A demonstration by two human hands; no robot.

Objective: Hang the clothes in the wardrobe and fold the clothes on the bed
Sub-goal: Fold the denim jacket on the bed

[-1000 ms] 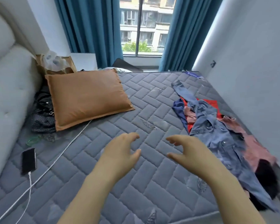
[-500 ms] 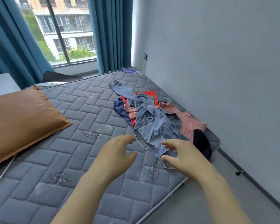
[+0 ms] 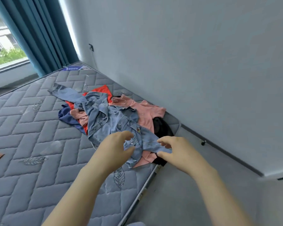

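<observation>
A crumpled light blue denim jacket (image 3: 114,126) lies on top of a heap of clothes near the right edge of a grey quilted mattress (image 3: 31,144). Under it are a salmon pink shirt (image 3: 145,115), a red garment (image 3: 103,91), a navy blue garment (image 3: 66,116) and a black garment (image 3: 162,128) that reaches the mattress's right edge. The left hand (image 3: 114,152) and right hand (image 3: 178,152) hover over the jacket's near hem. Both are released, fingers spread and gently curved, grasping nothing. Whether the right fingertips touch the denim cannot be told.

The jacket looks soft but fairly heavy, with stiff seams, and unlikely to slip. The collar or shoulders seem the best hold for lifting it clear of the lighter clothes beneath.

A narrow strip of floor separates the mattress's right edge from the pale grey wall (image 3: 186,54). Bare mattress to the left offers room for spreading and folding.
</observation>
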